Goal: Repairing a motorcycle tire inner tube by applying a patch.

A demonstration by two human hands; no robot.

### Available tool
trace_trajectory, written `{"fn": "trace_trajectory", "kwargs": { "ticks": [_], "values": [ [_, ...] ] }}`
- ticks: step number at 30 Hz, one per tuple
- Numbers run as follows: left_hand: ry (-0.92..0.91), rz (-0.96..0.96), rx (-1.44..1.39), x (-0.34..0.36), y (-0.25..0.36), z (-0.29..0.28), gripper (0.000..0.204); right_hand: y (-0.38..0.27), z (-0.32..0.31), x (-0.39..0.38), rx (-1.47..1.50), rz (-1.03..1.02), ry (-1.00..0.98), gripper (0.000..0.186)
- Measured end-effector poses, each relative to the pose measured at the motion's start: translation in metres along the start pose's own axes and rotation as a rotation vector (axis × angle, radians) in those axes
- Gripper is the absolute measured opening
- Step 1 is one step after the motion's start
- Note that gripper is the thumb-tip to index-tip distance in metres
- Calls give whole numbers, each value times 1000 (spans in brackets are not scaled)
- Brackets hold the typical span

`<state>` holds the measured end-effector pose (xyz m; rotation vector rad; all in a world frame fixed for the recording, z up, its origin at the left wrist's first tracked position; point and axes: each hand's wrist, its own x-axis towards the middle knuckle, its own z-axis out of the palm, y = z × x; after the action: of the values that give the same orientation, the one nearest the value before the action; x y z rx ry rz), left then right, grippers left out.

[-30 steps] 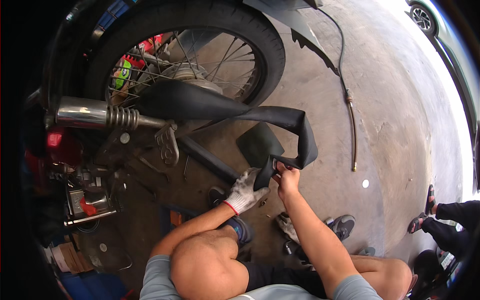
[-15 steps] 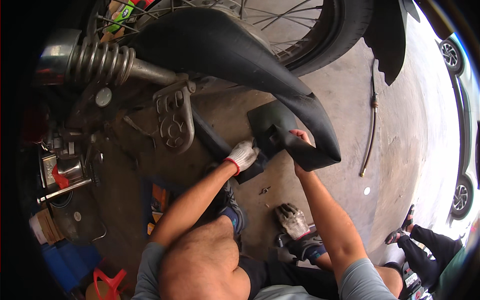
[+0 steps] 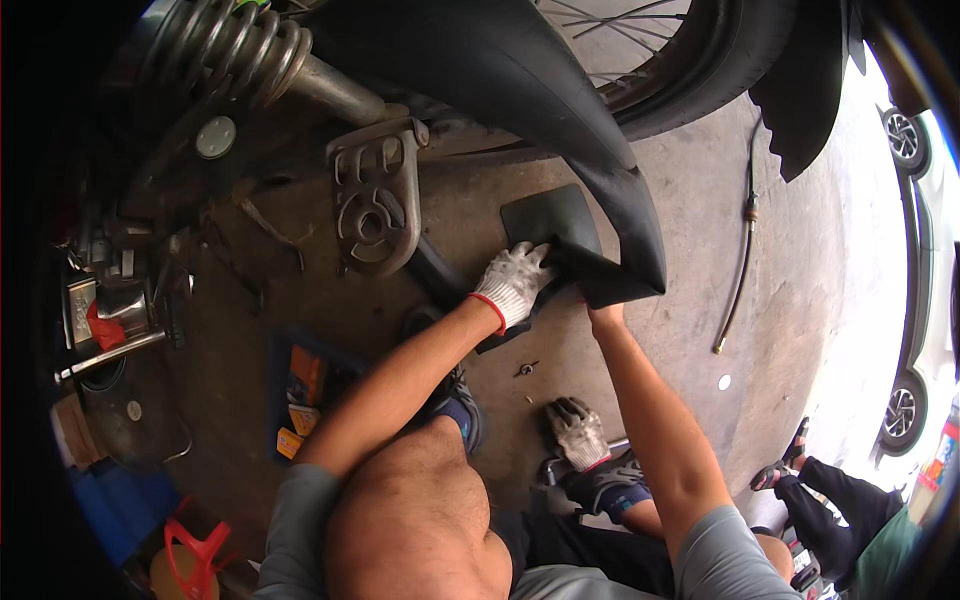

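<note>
A long black plastic guard (image 3: 520, 95) runs from beside the motorcycle's rear wheel down to a bent, folded end in front of me. My left hand (image 3: 515, 283), in a white knit glove with a red cuff, is closed on the dark lower part of that end, fingertips curled over it. Bare, my right hand (image 3: 605, 314) grips the folded corner from the near side; most of its fingers are hidden behind the plastic. A flat dark panel (image 3: 548, 215) lies just beyond both hands.
Above me are a spoked wheel with its tyre (image 3: 745, 75), a coil spring shock (image 3: 235, 50) and a metal footrest bracket (image 3: 375, 195). A loose glove (image 3: 577, 432) lies by my foot. At right lies a cable (image 3: 748, 260); a person's legs (image 3: 825, 510) are beyond.
My left hand has moved up and further over the guard's end. The right fingertips, seen above the fold before, are now covered. The whole view has shifted slightly.
</note>
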<state>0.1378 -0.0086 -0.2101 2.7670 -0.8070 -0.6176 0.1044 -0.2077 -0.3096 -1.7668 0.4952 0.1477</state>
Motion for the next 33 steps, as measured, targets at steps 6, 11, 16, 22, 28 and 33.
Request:
{"fn": "trace_trajectory", "kwargs": {
  "ticks": [6,11,16,22,28,33],
  "values": [
    [4,-182,-160,-1,-1,7,52,-37,-15,-86,-107,88,-431,21],
    [126,64,23,-9,-6,13,60,-82,-8,-59,482,-16,-100,29],
    [138,15,-19,-9,-4,15,63,-78,0,7,325,63,-41,35],
    [202,66,-31,-3,-7,14,53,-43,9,16,-594,-303,13,34],
    [166,74,18,17,-9,4,42,-37,-4,5,-729,-503,-165,54],
    [104,104,127,20,-7,-3,39,-53,-23,4,-877,-405,-394,38]
  ]
}}
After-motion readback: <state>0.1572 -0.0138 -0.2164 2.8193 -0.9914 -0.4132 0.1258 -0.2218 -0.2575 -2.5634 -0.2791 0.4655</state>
